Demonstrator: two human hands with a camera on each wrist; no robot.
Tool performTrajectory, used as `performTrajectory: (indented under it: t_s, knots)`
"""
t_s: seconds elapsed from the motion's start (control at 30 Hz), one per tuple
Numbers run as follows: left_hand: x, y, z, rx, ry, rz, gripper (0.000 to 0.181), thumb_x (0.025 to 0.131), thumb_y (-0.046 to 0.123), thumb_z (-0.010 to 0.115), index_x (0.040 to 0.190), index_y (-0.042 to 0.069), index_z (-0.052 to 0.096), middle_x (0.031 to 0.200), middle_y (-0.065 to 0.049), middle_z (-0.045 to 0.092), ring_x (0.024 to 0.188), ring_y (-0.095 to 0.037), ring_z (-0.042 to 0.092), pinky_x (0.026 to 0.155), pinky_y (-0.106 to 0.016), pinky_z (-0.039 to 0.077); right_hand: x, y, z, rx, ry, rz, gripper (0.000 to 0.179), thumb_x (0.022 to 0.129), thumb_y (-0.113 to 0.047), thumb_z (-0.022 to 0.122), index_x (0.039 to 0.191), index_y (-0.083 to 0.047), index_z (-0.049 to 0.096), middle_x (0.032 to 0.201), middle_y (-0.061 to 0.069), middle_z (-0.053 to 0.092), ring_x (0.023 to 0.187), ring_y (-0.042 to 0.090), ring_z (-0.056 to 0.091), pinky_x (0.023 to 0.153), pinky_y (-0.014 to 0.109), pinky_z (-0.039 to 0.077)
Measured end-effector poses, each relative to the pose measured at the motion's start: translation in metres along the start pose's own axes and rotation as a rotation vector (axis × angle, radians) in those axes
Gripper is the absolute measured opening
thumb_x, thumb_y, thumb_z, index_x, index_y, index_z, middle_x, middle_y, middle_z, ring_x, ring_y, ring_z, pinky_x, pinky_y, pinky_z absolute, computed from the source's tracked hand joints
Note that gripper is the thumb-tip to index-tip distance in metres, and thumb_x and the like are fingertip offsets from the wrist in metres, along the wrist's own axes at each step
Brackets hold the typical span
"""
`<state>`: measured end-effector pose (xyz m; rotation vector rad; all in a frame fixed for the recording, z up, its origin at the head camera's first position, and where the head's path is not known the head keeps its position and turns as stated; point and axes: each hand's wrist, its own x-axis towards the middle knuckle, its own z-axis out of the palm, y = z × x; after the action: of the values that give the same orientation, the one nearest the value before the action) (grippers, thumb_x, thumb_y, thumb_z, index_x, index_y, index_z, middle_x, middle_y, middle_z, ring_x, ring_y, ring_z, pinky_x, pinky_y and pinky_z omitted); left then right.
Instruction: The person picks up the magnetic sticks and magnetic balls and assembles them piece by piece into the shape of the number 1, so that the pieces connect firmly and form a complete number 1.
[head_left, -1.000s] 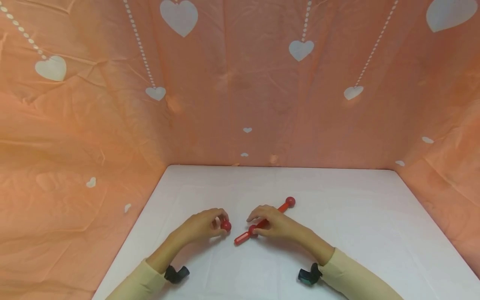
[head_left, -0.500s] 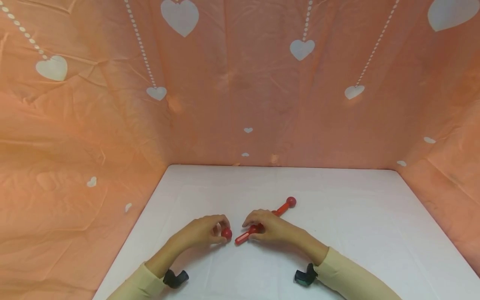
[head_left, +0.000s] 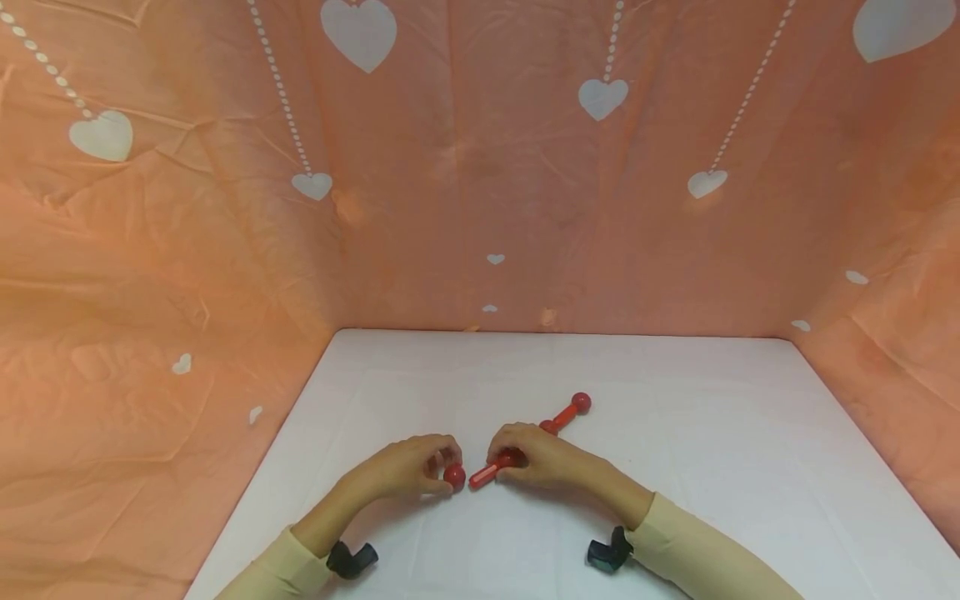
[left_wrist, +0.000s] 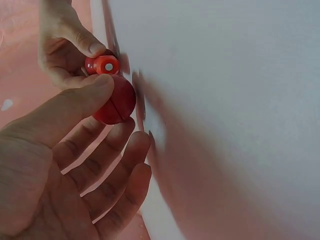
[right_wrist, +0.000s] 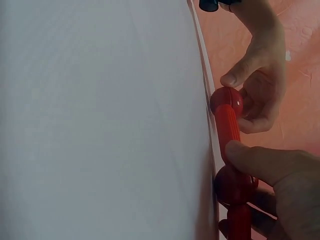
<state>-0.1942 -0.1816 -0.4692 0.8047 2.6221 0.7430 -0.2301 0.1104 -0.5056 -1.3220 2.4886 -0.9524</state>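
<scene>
Between thumb and fingertips my left hand (head_left: 408,467) pinches a loose red ball (left_wrist: 119,102), low over the white table. Opposite it, my right hand (head_left: 542,454) grips a chain of red rods and balls, its thumb beside a ball (right_wrist: 232,185) and the near rod (right_wrist: 227,131). That rod's free end points at the left hand's ball, a narrow gap apart in the head view. The left wrist view shows a pale round spot on the rod end (left_wrist: 108,66). Beyond the right hand, the chain runs away to a far ball (head_left: 581,403).
The white tabletop (head_left: 675,417) reaches back to an orange cloth backdrop (head_left: 525,208) printed with pale hearts. Cloth also hangs along both sides. A dark wrist camera (head_left: 352,560) sits by the left sleeve, another dark camera (head_left: 609,552) by the right.
My left hand has come down and slightly nearer with its ball, closer to the rod end. My right hand has shifted left along the chain and closed its fingers round it; the chain stays nearly in place.
</scene>
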Motion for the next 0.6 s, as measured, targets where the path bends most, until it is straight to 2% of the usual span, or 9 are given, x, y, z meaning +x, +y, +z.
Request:
performTrajectory:
  t_s: [0.33, 0.6]
  knots:
    - [0.0001, 0.0006, 0.0009, -0.040, -0.034, 0.006, 0.035, 0.086, 0.019, 0.092, 0.110, 0.025, 0.067, 0.095, 0.007, 0.066, 0.082, -0.011, 0.058, 0.071, -0.029, 0.049, 0.0000, -0.0015, -0.0013, 0.005, 0.008, -0.018, 0.019, 0.098, -0.018, 0.081, 0.115, -0.020, 0.075, 0.109, -0.011, 0.070, 0.101, 0.006, 0.057, 0.095, 0.028, 0.051]
    - [0.0003, 0.0046, 0.0040, -0.059, -0.049, -0.004, 0.035, 0.085, 0.021, 0.093, 0.108, 0.028, 0.067, 0.097, 0.011, 0.066, 0.083, -0.012, 0.059, 0.072, -0.028, 0.049, -0.0005, -0.0031, -0.0025, -0.001, 0.013, -0.034, 0.018, 0.098, -0.017, 0.081, 0.115, -0.018, 0.075, 0.107, -0.011, 0.070, 0.099, 0.006, 0.057, 0.093, 0.028, 0.051]
